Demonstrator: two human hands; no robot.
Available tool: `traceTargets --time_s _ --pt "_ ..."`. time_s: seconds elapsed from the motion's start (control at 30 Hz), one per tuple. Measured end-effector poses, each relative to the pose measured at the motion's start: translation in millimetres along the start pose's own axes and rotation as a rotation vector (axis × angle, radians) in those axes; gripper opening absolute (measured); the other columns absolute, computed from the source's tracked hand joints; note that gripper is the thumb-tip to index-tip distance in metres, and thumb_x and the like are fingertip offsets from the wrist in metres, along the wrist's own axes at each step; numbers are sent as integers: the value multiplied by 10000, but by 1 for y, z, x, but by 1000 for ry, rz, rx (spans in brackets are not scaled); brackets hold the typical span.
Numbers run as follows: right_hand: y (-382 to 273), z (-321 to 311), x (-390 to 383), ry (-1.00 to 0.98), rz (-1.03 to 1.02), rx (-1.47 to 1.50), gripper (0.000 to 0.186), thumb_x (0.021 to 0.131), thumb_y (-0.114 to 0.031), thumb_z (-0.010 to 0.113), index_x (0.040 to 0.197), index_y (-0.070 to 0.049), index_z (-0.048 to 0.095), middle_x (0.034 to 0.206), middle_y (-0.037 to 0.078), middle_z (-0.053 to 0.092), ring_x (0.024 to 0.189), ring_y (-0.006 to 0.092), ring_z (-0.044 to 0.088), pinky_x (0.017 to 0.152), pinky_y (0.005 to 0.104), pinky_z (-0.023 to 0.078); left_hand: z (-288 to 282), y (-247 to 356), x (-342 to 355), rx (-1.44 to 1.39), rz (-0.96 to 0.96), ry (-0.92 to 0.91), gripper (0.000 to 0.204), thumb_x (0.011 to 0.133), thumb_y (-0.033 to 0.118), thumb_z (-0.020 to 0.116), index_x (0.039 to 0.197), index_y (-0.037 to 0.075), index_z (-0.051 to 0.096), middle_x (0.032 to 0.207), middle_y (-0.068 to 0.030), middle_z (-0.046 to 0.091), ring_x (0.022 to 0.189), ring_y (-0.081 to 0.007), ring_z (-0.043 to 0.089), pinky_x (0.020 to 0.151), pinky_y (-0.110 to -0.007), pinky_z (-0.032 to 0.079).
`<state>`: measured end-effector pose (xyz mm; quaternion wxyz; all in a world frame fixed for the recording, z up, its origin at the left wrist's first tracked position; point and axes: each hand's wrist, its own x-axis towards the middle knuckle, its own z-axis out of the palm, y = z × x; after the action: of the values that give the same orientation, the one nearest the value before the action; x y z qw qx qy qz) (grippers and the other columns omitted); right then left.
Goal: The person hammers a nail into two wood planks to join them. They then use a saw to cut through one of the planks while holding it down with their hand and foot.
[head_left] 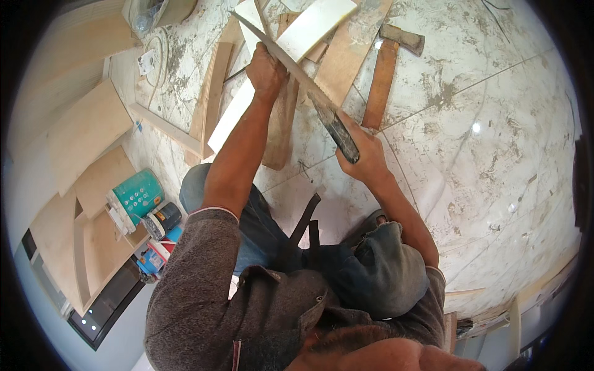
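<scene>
**Handsaw held in both hands over a wood strip**

Handsaw (297, 80) slanted from 11 o'clock down to 5 o'clock, upper centre of view. Dark handle end gripped in right hand (365, 154), fingers wrapped tight round it. Left hand (266, 71) closed on the blade nearer the tip, pressing down where blade meets brown wood strip (281, 123). Strip lying roughly 12 to 6 o'clock beneath the blade. White board (238, 114) just beside strip at 9 o'clock; second white board (315, 21) at 12 o'clock. Hammer (387, 74) with wooden shaft on marble floor (495, 123) at 2 o'clock of right hand, near but apart. Plywood offcuts (86, 130) well off at 9 o'clock; teal tub (139, 195) and small cans (162, 221) at 8 o'clock.
</scene>
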<state>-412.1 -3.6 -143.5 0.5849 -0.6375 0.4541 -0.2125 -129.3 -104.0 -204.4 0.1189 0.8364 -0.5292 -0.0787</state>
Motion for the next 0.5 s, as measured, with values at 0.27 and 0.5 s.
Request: traceTargets --time_s 0.27,0.5 --pt "35 1 -68 137 -163 -176 681 744 -14 591 1403 -91 436 979 215 656 823 355 663 746 379 534 3 -3 3 47 28 57 337 925 347 466 904 19 540 854 -235 645 805 -433 633 729 -514 478" --pt "22 0 -46 66 -45 -53 668 749 -19 582 1396 -96 437 1163 222 627 1015 361 644 844 368 532 -4 4 7 43 -91 -23 337 927 340 461 901 15 544 900 -240 653 818 -426 636 730 -507 475"
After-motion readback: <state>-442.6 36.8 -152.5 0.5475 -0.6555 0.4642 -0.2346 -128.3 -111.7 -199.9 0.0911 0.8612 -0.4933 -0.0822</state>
